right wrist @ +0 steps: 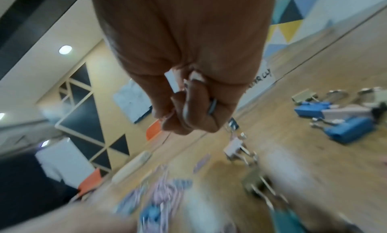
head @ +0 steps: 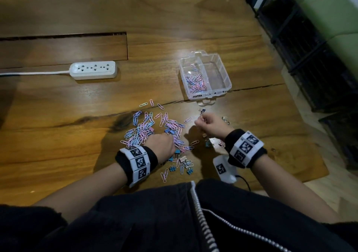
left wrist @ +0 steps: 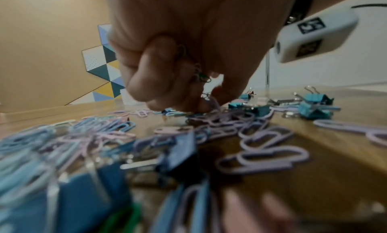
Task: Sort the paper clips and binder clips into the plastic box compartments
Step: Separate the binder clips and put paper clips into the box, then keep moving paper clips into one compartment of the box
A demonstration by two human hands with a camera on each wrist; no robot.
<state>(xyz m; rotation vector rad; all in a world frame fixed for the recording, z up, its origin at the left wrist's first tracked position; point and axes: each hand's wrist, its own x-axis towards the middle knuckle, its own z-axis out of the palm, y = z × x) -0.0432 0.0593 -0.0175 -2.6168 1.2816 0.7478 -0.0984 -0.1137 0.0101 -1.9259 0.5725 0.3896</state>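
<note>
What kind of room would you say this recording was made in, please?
Probably an office or meeting room, though that is a guess: a large wooden table carries a power strip and stationery, and the wall panels bear a geometric triangle pattern.

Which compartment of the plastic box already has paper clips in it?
The left compartment of the plastic box, on the power strip's side, holds pink and blue paper clips. The right compartment looks empty.
</note>
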